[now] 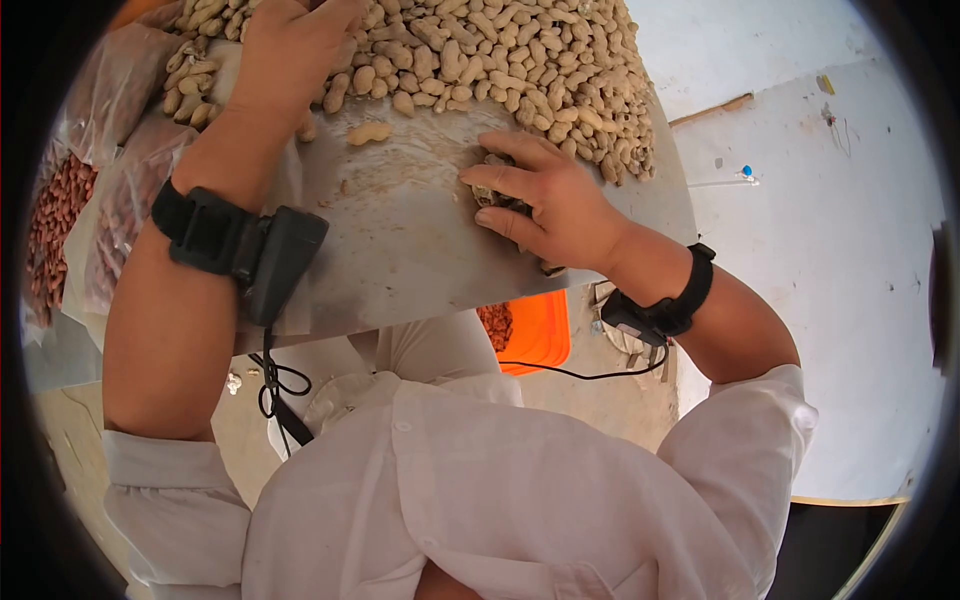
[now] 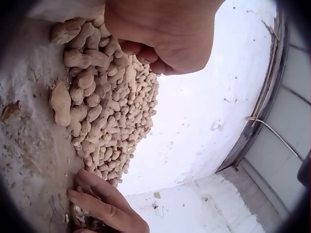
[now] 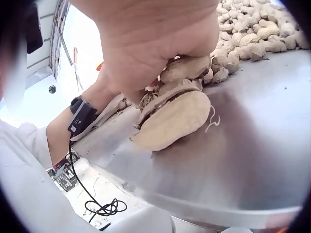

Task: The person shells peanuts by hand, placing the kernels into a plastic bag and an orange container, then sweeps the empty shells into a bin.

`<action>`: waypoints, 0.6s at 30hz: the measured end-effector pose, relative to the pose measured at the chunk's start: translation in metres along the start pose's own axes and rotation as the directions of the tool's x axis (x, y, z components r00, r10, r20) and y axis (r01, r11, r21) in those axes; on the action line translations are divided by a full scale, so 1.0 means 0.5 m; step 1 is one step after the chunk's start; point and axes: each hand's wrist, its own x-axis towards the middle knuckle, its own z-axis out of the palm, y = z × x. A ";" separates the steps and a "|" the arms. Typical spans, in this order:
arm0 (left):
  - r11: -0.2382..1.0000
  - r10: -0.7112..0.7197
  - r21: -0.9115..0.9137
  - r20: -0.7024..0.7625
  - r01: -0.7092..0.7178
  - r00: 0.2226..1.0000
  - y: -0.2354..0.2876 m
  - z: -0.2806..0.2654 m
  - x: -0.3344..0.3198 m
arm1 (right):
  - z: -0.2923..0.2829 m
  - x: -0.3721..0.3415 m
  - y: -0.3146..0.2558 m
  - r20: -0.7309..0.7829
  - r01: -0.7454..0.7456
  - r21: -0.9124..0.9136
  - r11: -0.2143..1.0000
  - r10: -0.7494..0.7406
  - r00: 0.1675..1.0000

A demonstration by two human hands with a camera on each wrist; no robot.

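My right hand (image 1: 560, 200) grips a bunch of peanut shells (image 1: 497, 190) on the metal tabletop (image 1: 390, 240). In the right wrist view, a split shell half (image 3: 175, 121) juts out below its palm. My left hand (image 1: 300, 50) hangs over the left part of the peanut pile (image 1: 500, 50). The left wrist view shows the curled fingers of that hand (image 2: 160, 34), with no object visible in them; their inner side is hidden. One loose peanut (image 1: 370, 133) lies between the hands, just off the pile.
Clear plastic bags (image 1: 125, 90) and red kernels (image 1: 62, 215) are at the left. Below the table's front edge sits an orange container (image 1: 545, 335) with reddish contents. Black cables hang from both wrist cameras. A white wall (image 1: 800, 250) stands at the right.
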 end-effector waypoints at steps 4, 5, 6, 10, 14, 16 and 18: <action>0.999 -0.031 -0.014 -0.051 0.030 0.998 0.013 0.013 -0.011 | 0.015 -0.024 -0.022 -0.100 -0.066 -0.088 0.994 0.057 0.993; 0.999 -0.023 -0.026 -0.056 0.021 0.998 0.009 0.013 -0.009 | 0.028 -0.033 -0.025 -0.142 -0.099 -0.095 0.991 0.085 0.986; 0.999 0.005 -0.032 -0.050 -0.006 0.999 0.005 0.012 -0.009 | 0.038 -0.039 -0.028 -0.183 -0.134 -0.100 0.986 0.114 0.977; 1.000 -0.019 -0.008 0.013 0.019 1.000 -0.001 0.003 -0.004 | 0.055 -0.051 -0.029 -0.288 -0.119 -0.132 0.984 0.077 0.955; 0.985 0.163 0.041 0.086 -0.167 0.983 -0.088 -0.054 0.050 | 0.052 -0.058 -0.034 -0.301 -0.125 -0.121 0.985 0.083 0.950; 0.982 0.176 0.050 0.079 -0.180 0.981 -0.086 -0.050 0.048 | 0.047 -0.056 -0.041 -0.303 -0.152 -0.108 0.982 0.113 0.946; 0.982 0.171 0.070 0.075 -0.177 0.982 -0.085 -0.049 0.046 | 0.046 -0.050 -0.049 -0.313 -0.190 -0.093 0.977 0.152 0.937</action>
